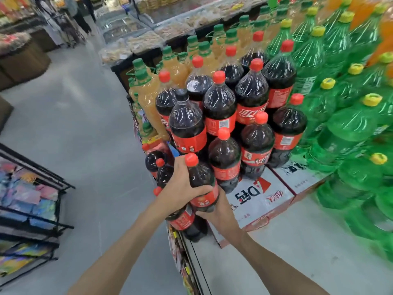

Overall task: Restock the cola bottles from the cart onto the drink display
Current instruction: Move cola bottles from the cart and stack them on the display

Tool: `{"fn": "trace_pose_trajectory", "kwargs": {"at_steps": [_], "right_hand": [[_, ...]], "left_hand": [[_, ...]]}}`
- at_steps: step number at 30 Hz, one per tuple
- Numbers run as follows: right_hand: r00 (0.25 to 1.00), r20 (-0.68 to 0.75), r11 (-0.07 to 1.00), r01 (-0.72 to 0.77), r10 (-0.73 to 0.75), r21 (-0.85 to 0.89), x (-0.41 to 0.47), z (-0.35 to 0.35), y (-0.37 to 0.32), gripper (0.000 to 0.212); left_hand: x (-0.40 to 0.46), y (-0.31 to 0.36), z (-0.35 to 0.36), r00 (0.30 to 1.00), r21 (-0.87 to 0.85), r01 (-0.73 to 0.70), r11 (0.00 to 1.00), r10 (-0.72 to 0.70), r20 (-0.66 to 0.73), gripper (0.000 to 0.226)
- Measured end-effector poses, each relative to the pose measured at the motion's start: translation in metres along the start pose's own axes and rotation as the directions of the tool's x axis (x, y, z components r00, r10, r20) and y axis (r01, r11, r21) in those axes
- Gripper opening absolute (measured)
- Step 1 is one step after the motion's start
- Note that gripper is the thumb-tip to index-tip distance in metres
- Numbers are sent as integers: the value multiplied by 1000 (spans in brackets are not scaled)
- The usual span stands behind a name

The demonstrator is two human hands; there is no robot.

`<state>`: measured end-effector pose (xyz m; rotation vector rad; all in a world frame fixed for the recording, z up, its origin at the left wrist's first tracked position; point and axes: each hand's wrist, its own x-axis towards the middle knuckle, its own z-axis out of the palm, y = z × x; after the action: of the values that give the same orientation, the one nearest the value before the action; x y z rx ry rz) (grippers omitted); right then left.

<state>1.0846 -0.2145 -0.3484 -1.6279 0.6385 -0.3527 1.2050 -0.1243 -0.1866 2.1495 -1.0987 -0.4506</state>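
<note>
Both hands on one cola bottle (202,184), held upright just in front of the stacked cola display (234,107). Left hand (180,188) wrapped round its shoulder below the red cap; right hand (219,209) curled under its base. Full large bottle, likely heavy, smooth plastic likely slippery, slightly squeezable; neck plus base grip suits it. Roughly twelve red-capped colas stacked on the display, one black-capped, about four more low, left of the held bottle. White cartons (265,194) right of it.
</note>
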Motion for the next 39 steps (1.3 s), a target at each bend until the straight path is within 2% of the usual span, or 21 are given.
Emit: {"fn": "trace_pose_trajectory", "kwargs": {"at_steps": [3, 7, 15, 24, 27, 29, 31, 34, 36, 39], "right_hand": [[994, -105, 993, -48, 37, -105, -11, 9, 4, 100], [983, -176, 965, -102, 60, -240, -18, 19, 11, 98], [975, -222, 980, -69, 27, -185, 7, 30, 9, 87], [976, -212, 968, -102, 53, -229, 16, 34, 9, 84], [985, -168, 964, -89, 47, -249, 12, 27, 7, 85], [996, -89, 955, -35, 9, -293, 4, 15, 7, 83], [1000, -8, 924, 8, -12, -383, -6, -1, 7, 83], [997, 81, 839, 38, 8, -543, -24, -34, -2, 78], [990, 142, 759, 72, 27, -647, -38, -60, -10, 75], [985, 160, 663, 75, 68, -745, -70, -103, -21, 76]], "left_hand": [[-1, 1, -1, 1000, 14, -4, 1000, 3, 16, 91], [2, -1, -2, 1000, 32, -22, 999, 22, 14, 91], [11, -7, -3, 996, 82, -30, 996, 37, -87, 88], [11, -17, -6, 997, 93, -22, 995, 29, -76, 88], [5, -13, -5, 996, 49, 2, 999, 2, -87, 93], [-3, -9, -7, 997, 19, 12, 1000, -11, -74, 110], [-18, -7, -10, 994, 18, 40, 999, -38, -98, 117], [-55, -6, -14, 974, 56, 57, 997, -43, -223, 98], [-80, -5, -14, 959, 149, -27, 989, 67, -274, 79], [-102, 4, -3, 953, 355, -193, 915, 261, -155, 64]]}}
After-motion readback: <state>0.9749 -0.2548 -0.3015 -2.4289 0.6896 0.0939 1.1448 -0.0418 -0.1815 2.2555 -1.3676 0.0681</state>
